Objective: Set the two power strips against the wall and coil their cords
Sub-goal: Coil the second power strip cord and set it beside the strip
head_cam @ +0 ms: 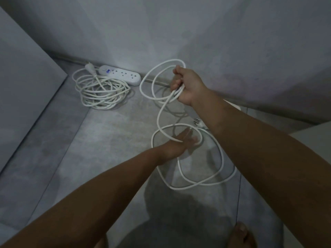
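Observation:
A white power strip (121,74) lies along the foot of the wall at the left, its cord (102,92) coiled in a pile on the floor beside it with the plug on top. My right hand (186,85) is raised and shut on a few loops of a second white cord (200,170), which trails down in loose loops over the floor. The second cord's plug (198,122) lies beside my right forearm. My left hand (180,142), blurred, is open with fingers stretched at a low loop. The second strip is mostly hidden behind my right forearm.
A grey wall (179,33) meets the grey floor (89,149) in a corner ahead. A flat grey panel (23,83) rises at the left. A pale surface (311,131) shows at the right edge. My bare foot (241,237) stands at the bottom right.

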### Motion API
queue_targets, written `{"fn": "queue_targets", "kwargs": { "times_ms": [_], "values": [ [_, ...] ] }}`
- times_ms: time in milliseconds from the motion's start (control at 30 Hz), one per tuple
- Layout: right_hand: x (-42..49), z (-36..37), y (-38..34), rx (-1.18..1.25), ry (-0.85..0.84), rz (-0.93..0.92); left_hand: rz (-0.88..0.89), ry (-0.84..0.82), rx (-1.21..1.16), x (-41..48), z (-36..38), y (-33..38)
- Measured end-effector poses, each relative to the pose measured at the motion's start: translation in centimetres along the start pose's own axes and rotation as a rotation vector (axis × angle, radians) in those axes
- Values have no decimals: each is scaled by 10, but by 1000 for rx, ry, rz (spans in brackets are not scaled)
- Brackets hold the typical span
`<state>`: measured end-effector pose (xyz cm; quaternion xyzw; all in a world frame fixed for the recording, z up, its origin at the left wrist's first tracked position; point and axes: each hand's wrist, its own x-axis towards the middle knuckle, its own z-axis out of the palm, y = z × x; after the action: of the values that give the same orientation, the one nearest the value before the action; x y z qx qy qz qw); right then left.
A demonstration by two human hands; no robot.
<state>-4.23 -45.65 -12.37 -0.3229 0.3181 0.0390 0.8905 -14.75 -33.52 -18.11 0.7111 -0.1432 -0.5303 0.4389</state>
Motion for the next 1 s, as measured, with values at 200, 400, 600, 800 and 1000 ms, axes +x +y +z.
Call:
{"fn": "queue_targets", "kwargs": {
  "times_ms": [200,400,600,800,1000],
  "values": [
    [-2,-9,-25,20,-59,-14,-172,520,-234,8,-22,-10],
    [-7,-22,-16,-507,12,-67,-474,367,-534,-7,-89,-19],
    [-14,-22,11,-930,-43,-67,-277,497,-1279,0,-128,34],
    [-24,-23,9,-1119,-171,-83,-113,327,-1323,6,-117,74],
    [-27,-25,4,-1272,-201,-184,4,321,-1124,1,-120,71]
  ]
}}
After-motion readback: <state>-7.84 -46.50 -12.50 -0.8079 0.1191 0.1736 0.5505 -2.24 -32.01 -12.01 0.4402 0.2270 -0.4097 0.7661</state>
